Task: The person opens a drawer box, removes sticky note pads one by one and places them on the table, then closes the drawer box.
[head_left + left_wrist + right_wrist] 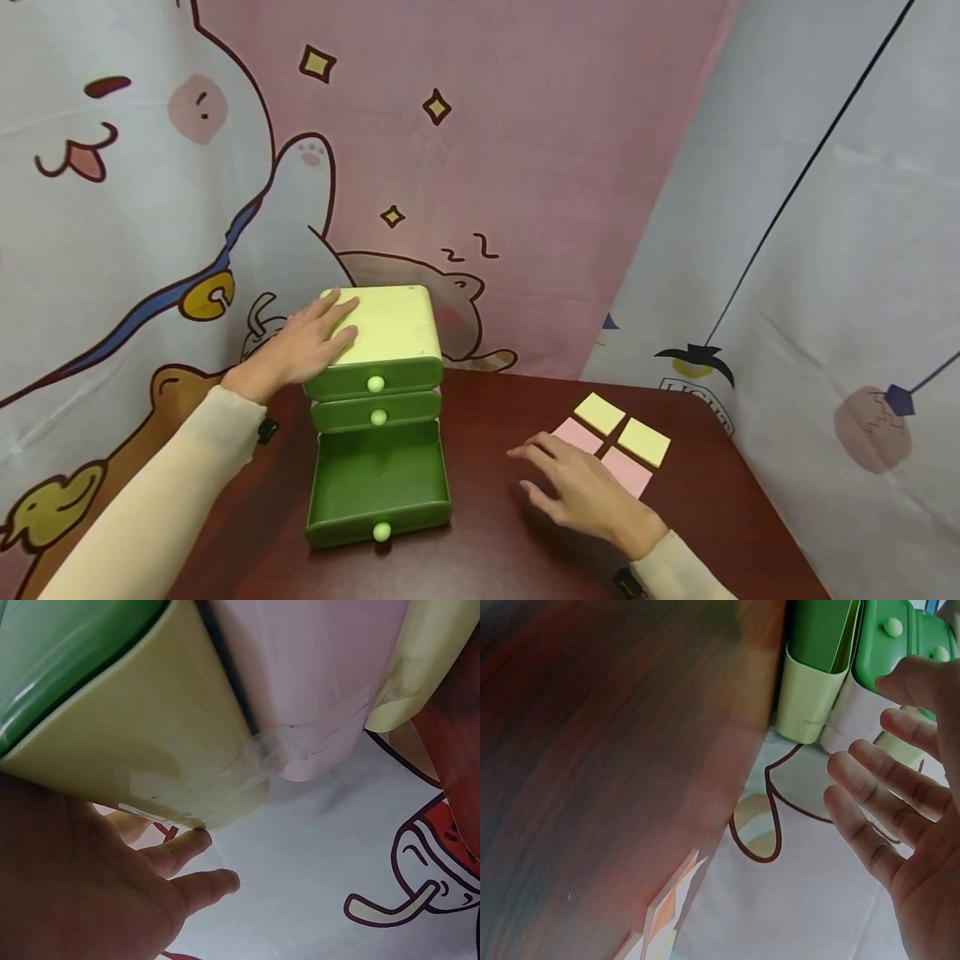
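A small drawer cabinet [393,321] with a pale yellow top stands on the table, with three green drawers bearing round light-green knobs. Its bottom drawer [382,471] is pulled out and holds nothing; the upper two are pushed in. My left hand [300,342] rests on the cabinet's top at its left edge, fingers spread. To the right of the cabinet, my right hand [585,496] hovers over the table, fingers loosely bent and holding nothing. Just beyond it lie two yellow sticky-note pads [645,442] and two pink pads [627,472], partly covered by that hand.
The dark reddish-brown table [487,433] reaches back to a cartoon-printed cloth [540,167] that hangs behind and at both sides. In the left wrist view, clear tape [262,754] runs across the cabinet's yellow and pink sections.
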Demonstrator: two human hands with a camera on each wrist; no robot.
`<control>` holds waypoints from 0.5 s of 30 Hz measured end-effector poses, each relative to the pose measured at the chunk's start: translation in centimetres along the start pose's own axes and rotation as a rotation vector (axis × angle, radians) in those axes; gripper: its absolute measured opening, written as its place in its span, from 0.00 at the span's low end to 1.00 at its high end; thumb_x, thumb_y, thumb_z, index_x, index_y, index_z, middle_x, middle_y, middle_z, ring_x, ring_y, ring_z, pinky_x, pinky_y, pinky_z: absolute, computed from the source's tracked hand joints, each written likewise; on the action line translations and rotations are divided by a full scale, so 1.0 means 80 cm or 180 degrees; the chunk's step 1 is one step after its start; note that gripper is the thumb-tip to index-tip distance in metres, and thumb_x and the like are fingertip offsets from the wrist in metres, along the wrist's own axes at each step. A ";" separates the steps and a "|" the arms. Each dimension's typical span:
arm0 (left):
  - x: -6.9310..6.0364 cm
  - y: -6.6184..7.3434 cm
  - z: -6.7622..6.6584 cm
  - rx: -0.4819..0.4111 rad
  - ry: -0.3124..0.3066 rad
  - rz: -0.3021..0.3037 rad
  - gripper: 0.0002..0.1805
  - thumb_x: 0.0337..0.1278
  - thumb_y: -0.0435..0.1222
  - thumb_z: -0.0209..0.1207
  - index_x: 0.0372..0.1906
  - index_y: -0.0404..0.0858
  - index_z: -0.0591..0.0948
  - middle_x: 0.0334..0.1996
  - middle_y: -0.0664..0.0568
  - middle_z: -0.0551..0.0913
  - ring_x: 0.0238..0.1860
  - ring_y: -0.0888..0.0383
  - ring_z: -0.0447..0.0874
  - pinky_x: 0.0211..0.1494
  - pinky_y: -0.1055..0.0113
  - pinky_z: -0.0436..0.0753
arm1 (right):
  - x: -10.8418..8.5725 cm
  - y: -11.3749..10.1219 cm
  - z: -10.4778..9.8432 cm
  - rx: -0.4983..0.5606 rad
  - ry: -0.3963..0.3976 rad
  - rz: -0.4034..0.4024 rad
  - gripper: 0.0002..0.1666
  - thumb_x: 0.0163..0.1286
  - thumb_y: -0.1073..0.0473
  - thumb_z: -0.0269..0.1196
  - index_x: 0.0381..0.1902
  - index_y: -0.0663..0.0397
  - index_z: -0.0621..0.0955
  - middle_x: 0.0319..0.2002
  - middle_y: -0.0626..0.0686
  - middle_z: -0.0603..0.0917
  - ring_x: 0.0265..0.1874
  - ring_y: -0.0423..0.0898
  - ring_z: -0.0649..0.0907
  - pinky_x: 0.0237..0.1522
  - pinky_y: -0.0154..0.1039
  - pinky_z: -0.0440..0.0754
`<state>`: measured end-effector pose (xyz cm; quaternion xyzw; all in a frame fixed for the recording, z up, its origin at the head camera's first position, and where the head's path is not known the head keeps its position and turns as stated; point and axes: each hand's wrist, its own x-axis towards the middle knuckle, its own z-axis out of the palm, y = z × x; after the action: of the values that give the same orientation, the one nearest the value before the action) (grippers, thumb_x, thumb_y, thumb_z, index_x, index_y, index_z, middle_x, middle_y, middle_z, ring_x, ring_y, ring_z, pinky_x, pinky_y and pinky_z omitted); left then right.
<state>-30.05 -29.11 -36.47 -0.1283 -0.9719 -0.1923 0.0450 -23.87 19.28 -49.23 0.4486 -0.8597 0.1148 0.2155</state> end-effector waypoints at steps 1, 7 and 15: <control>0.000 0.000 0.000 -0.0001 -0.0002 0.0000 0.41 0.98 0.60 0.38 0.99 0.46 0.54 0.98 0.32 0.42 0.95 0.19 0.41 0.91 0.14 0.45 | 0.001 -0.002 0.001 0.0000 -0.0004 -0.0027 0.29 0.73 0.53 0.82 0.69 0.40 0.89 0.57 0.43 0.89 0.51 0.38 0.93 0.52 0.40 0.95; -0.001 -0.001 0.000 -0.0005 0.0001 0.0016 0.41 0.98 0.60 0.39 0.99 0.45 0.54 0.98 0.32 0.42 0.95 0.18 0.42 0.91 0.13 0.45 | 0.007 -0.015 0.006 0.0067 -0.0029 -0.0181 0.28 0.74 0.53 0.81 0.69 0.40 0.88 0.57 0.42 0.89 0.50 0.37 0.92 0.48 0.38 0.94; 0.000 0.000 0.001 0.0002 0.0018 0.0011 0.41 0.98 0.60 0.39 0.99 0.45 0.54 0.98 0.32 0.42 0.95 0.19 0.42 0.91 0.14 0.46 | 0.020 -0.029 0.012 0.0112 0.0028 -0.0466 0.28 0.72 0.54 0.82 0.67 0.43 0.89 0.57 0.42 0.89 0.52 0.37 0.90 0.51 0.36 0.92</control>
<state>-30.08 -29.11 -36.55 -0.1295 -0.9716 -0.1922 0.0481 -23.01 16.39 -49.30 0.5135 -0.8215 0.1158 0.2192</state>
